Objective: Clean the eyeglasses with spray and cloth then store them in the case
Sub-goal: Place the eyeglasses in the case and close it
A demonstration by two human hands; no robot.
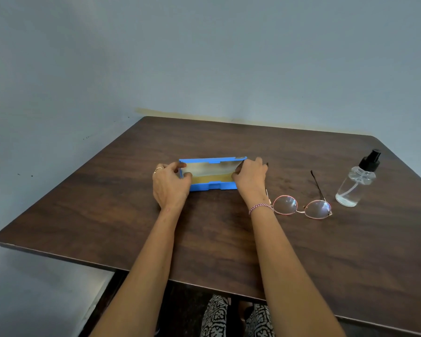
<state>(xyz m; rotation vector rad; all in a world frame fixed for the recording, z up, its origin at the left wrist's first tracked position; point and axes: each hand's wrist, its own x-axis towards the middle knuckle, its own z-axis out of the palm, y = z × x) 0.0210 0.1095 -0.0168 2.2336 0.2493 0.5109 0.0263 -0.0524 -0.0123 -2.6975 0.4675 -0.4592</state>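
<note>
A blue eyeglass case (pixel 212 185) lies open in the middle of the brown table (pixel 107 215), its lid raised toward the wall. A yellowish cloth (pixel 213 176) shows inside it. My left hand (pixel 170 184) grips the case's left end and my right hand (pixel 250 177) grips its right end. Round pink-rimmed eyeglasses (pixel 301 205) lie on the table to the right of my right wrist, temples unfolded and pointing away. A clear spray bottle (pixel 356 182) with a black pump top stands further right.
The table's far edge meets a grey wall (pixel 204 57). Its left edge (pixel 58 188) runs diagonally and its near edge crosses above my patterned trousers (pixel 229 317).
</note>
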